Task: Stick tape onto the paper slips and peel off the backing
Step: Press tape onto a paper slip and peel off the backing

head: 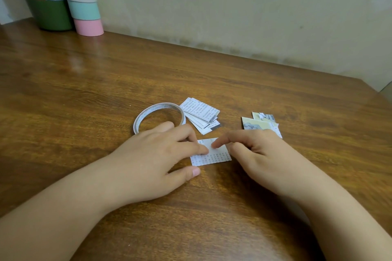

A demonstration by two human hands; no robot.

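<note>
both hands (161, 154) (261, 154) press one paper slip (214, 158) between them.

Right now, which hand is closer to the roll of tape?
Left. The left hand lies right in front of the tape roll, its knuckles overlapping the ring's near edge. The right hand is off to the roll's right, with its fingertip on the paper slip.

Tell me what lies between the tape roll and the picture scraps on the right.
In the head view, a fanned pile of printed slips lies between the tape roll and the picture scraps, touching the roll; bare table separates it from the scraps.
</note>
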